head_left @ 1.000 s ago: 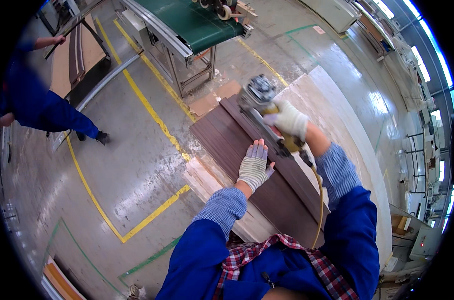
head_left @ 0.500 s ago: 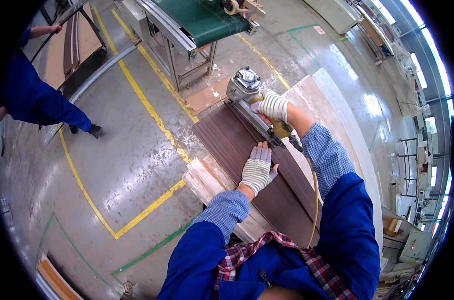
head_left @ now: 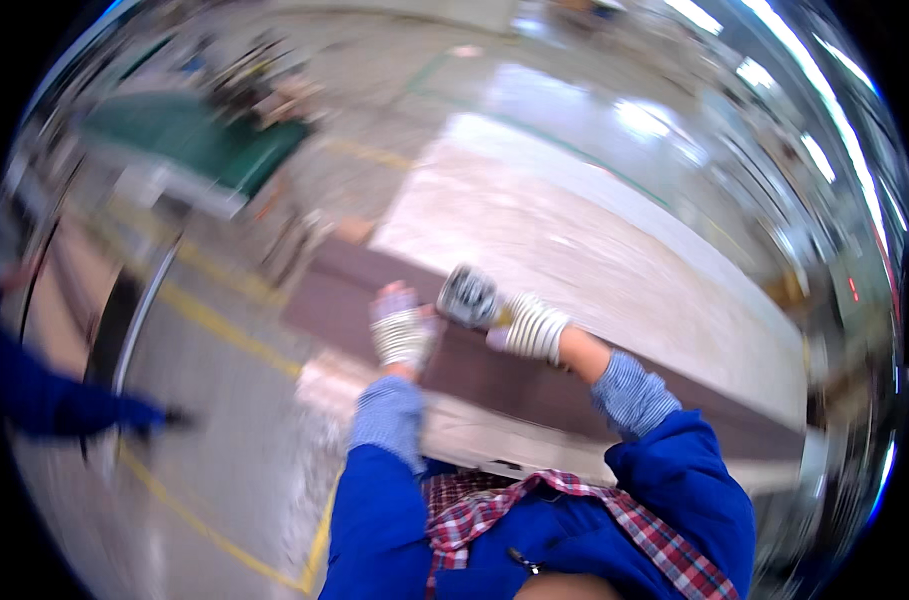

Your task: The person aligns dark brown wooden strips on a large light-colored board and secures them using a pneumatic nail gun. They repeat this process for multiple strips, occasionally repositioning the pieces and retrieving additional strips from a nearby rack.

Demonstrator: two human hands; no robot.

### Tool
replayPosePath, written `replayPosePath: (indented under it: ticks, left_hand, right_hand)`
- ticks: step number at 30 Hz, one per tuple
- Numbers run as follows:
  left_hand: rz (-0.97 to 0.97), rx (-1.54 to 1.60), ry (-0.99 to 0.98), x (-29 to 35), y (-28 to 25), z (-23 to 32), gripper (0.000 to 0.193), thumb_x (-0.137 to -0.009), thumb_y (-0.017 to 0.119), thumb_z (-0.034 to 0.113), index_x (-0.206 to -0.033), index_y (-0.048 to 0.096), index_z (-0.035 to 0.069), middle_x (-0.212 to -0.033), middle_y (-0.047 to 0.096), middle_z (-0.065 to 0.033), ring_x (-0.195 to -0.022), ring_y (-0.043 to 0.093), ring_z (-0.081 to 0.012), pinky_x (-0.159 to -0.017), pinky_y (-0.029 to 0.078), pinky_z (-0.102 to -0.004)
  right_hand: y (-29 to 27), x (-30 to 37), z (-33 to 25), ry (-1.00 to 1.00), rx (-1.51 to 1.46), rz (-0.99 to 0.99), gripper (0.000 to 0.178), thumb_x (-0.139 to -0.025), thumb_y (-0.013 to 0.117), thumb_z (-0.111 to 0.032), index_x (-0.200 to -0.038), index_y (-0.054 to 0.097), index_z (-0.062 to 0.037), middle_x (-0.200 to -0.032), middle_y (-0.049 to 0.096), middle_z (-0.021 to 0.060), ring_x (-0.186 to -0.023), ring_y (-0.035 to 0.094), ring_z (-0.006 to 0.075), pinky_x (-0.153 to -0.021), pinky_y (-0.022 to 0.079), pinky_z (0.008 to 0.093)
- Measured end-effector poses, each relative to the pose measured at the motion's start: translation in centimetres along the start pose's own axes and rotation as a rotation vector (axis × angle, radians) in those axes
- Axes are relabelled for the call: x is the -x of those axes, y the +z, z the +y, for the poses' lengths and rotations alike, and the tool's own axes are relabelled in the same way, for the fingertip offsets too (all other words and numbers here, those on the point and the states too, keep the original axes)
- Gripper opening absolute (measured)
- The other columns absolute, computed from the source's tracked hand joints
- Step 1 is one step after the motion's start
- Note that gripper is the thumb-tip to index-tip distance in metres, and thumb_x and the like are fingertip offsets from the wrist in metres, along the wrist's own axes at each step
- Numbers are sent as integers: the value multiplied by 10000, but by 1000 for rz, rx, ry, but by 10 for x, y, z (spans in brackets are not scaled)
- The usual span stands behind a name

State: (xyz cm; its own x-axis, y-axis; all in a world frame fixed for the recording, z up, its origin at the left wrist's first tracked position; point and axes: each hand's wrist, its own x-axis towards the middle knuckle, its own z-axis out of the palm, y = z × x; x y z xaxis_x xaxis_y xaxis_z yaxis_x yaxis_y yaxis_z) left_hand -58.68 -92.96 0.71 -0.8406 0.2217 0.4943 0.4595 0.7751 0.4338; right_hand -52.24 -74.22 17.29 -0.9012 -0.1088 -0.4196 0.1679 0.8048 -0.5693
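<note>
Your left hand (head_left: 404, 328), in a striped glove, lies palm down over the left part of the dark board (head_left: 519, 385), fingers stretched toward the far side; blur hides how firmly it presses. Your right hand (head_left: 536, 328), gloved alike, is wrapped around the grip of the nail gun (head_left: 467, 297), whose grey head points up just right of your left hand. You cannot tell here whether the gun's nose touches the board. The board runs from far left to near right in front of you, with a broad pale sheet (head_left: 574, 250) along its far side. Far left stands a green conveyor (head_left: 179, 135); at left, a co-worker's blue-clad leg (head_left: 54, 392) shows, blurred.
</note>
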Motion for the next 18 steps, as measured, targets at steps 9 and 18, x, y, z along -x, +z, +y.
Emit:
replayPosePath:
  ticks: [9, 18]
  left_hand:
    - [-372, -498, 254, 34, -26, 13, 523, -898, 463, 349, -1294, 412, 10, -1375, 375, -143, -1275, 333, -290, -1057, 247, -423]
    - [-575, -240, 664, 144, 111, 346, 678, -853, 513, 421, -1339, 313, -9, -1421, 291, -187, -1330, 231, -346, -1083, 173, -455]
  right_hand:
    - [140, 435, 168, 793, -350, 582, 511, -668, 641, -331, -1086, 540, -53, -950, 621, 219, -907, 589, 378, -797, 469, 416]
    - [288, 691, 281, 1312, -784, 966, 537, -658, 665, -377, -1064, 574, -36, -958, 620, 233, -909, 596, 375, -781, 477, 402]
